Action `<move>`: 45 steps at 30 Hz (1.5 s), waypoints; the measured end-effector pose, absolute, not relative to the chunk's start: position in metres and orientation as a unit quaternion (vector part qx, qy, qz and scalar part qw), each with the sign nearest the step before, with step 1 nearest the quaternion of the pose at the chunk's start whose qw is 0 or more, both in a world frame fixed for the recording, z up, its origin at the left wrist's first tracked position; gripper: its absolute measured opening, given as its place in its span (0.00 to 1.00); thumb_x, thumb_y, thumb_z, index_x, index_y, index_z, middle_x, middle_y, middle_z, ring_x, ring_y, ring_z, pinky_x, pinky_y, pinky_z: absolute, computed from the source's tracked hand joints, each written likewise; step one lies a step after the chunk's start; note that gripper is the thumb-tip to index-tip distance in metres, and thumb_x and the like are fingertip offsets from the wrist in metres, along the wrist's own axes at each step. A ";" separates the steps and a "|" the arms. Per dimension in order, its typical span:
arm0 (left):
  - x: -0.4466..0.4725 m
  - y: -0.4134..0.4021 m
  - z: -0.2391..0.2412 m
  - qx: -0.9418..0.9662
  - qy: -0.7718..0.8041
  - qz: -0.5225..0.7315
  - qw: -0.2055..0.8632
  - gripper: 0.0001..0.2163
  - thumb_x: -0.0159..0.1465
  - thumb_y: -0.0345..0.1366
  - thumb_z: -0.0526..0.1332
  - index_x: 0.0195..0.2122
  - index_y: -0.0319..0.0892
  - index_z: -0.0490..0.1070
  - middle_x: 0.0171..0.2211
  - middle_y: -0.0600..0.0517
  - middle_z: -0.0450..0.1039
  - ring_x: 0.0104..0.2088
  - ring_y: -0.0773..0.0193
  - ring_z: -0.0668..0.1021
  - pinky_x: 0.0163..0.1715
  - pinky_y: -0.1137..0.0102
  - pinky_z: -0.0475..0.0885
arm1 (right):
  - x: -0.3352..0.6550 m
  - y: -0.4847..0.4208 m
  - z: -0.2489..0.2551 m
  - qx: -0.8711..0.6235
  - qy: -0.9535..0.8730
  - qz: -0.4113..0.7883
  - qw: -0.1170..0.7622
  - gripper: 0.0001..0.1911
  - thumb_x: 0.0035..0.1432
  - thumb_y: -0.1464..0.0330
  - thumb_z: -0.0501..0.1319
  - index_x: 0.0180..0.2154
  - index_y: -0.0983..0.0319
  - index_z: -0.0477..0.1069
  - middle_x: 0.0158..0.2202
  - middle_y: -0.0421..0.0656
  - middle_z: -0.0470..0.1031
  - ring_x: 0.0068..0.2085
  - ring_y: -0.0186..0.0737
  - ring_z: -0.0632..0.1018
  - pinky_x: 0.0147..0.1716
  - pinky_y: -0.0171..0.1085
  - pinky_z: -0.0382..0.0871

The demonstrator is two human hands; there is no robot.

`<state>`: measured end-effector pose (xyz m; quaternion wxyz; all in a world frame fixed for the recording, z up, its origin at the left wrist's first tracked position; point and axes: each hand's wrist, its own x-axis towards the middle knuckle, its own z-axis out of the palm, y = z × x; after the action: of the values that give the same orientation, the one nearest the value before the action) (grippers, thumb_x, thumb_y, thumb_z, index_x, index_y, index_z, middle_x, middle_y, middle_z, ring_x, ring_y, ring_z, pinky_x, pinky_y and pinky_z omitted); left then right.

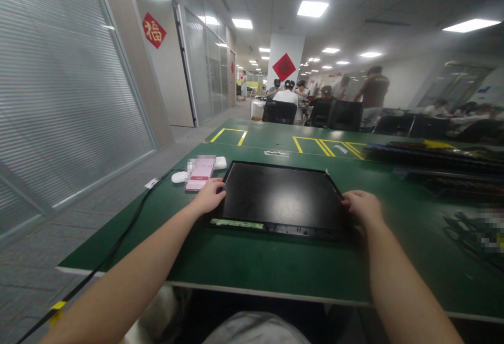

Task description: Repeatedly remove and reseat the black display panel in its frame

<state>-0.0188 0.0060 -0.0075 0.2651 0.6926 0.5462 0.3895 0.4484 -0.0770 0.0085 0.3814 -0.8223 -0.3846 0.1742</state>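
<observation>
A black flat display panel (283,197) lies on the green table before me, its screen side up. A green circuit strip (236,223) runs along the left part of its near edge. My left hand (211,195) grips the panel's left edge, fingers bent over the frame. On the opposite side, my right hand (364,206) pinches the right edge between thumb and fingers. The undersides of both grips are hidden.
A phone (200,175) and a white mouse-like object (178,177) sit left of the panel. Stacked dark panels (433,152) and a tangle of dark cables (468,236) lie to the right. A black cable (129,226) crosses the table's left edge. People sit farther back.
</observation>
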 end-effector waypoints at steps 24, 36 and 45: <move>-0.032 -0.021 0.028 0.894 0.378 0.132 0.200 0.25 0.56 0.46 0.68 0.54 0.44 0.74 0.60 0.44 0.69 0.57 0.50 0.74 0.57 0.60 0.68 | 0.444 -0.078 0.010 -0.833 -0.409 0.136 0.347 0.14 0.50 0.62 0.59 0.34 0.61 0.80 0.31 0.45 0.82 0.24 0.39 0.77 0.25 0.37 0.67; -0.034 -0.019 0.029 0.913 0.337 0.154 0.172 0.26 0.52 0.43 0.73 0.53 0.47 0.76 0.59 0.45 0.70 0.56 0.50 0.75 0.56 0.60 0.69 | 0.446 -0.077 0.009 -0.833 -0.412 0.143 0.340 0.14 0.51 0.62 0.59 0.35 0.60 0.79 0.32 0.45 0.82 0.25 0.39 0.77 0.26 0.37 0.68; -0.029 -0.024 0.032 0.922 0.310 0.158 0.171 0.18 0.54 0.38 0.72 0.48 0.47 0.79 0.55 0.48 0.74 0.53 0.55 0.77 0.54 0.64 0.69 | 0.444 -0.077 0.010 -0.835 -0.413 0.140 0.335 0.14 0.52 0.62 0.59 0.35 0.60 0.79 0.32 0.44 0.82 0.25 0.39 0.76 0.27 0.38 0.67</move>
<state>-0.0287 -0.0237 0.0324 0.1710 0.9220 0.3096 0.1578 0.4445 -0.0770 0.0097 0.3352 -0.8354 -0.4125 0.1398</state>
